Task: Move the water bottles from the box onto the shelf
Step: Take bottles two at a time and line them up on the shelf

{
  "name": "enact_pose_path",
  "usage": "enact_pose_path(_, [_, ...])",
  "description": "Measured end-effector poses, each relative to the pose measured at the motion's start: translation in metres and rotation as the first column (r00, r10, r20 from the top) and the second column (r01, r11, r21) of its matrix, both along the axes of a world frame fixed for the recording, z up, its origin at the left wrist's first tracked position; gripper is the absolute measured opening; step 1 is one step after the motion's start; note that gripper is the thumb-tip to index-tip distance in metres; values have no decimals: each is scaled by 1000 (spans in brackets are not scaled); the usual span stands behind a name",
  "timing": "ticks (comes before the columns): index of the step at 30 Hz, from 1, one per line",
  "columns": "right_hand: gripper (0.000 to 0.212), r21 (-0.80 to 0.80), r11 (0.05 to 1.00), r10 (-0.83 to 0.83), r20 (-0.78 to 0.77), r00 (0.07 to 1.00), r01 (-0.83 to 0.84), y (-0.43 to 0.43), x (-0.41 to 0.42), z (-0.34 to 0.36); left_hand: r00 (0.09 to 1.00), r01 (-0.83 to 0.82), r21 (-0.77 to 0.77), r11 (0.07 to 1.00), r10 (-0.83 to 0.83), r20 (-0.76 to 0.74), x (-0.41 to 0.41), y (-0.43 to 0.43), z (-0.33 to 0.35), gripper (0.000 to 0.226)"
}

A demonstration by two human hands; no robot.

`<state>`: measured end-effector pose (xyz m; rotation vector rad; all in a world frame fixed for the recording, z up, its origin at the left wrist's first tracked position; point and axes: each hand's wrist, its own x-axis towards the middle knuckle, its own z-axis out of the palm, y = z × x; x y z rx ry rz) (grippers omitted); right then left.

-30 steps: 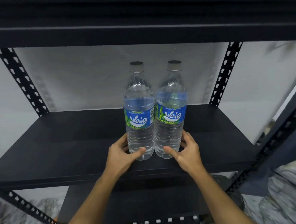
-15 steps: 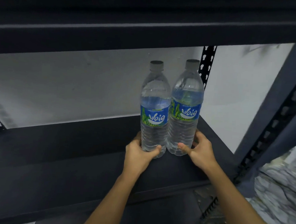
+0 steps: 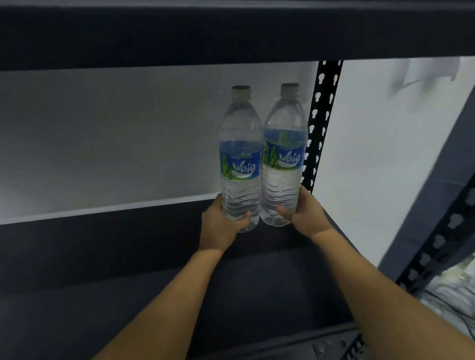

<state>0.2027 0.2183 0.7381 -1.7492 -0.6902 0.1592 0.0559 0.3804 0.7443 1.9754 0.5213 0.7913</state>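
Observation:
Two clear water bottles with blue and green labels stand upright side by side at the back right of the black shelf board (image 3: 116, 256). My left hand (image 3: 220, 225) grips the base of the left bottle (image 3: 241, 163). The base of the right bottle (image 3: 284, 154) is held by my right hand (image 3: 303, 213). The bottles touch each other, close to the rear right post. The box is out of view.
A black perforated upright (image 3: 320, 121) rises just behind the right bottle. A second slotted post (image 3: 448, 226) runs at the front right. The upper shelf (image 3: 238, 28) hangs low overhead. A white wall lies behind. Broad shelf surface stretches to the left.
Both hands have slid the two bottles back and to the right, toward the rear corner post. The view has moved closer and rightward along the shelf.

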Motion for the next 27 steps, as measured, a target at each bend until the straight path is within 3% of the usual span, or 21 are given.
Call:
enact_pose_path(7, [81, -12, 997, 74, -27, 997, -74, 17, 28, 4, 1000, -8, -6, 1000, 8, 12, 20, 7, 5, 46])
enact_pose_path(15, [74, 61, 991, 119, -64, 991, -116, 13, 23, -4, 999, 8, -39, 999, -10, -52, 15, 6, 6, 56])
enact_pose_path(18, [69, 68, 997, -26, -112, 993, 34, 8, 7, -9, 990, 59, -89, 994, -70, -121, 6, 7, 10, 69])
enact_pose_path(20, [54, -10, 987, -161, -64, 985, 161, 2, -9, -12, 978, 83, -105, 991, -101, -181, -7, 4, 7, 78])
enact_pose_path(22, [44, -159, 967, -198, 19, 980, 198, -8, -28, -12, 956, 83, -31, 996, -88, -280, -25, -2, 1, 65])
enact_pose_path(24, [48, -337, 927, -141, 102, 985, 167, -21, -53, -11, 911, 116, 91, 989, -70, -407, -48, -10, -8, 58])
enact_pose_path(27, [54, -498, 857, -27, 216, 976, 134, -39, -88, -13, 883, 185, 270, 945, -39, -467, -87, -20, -20, 57])
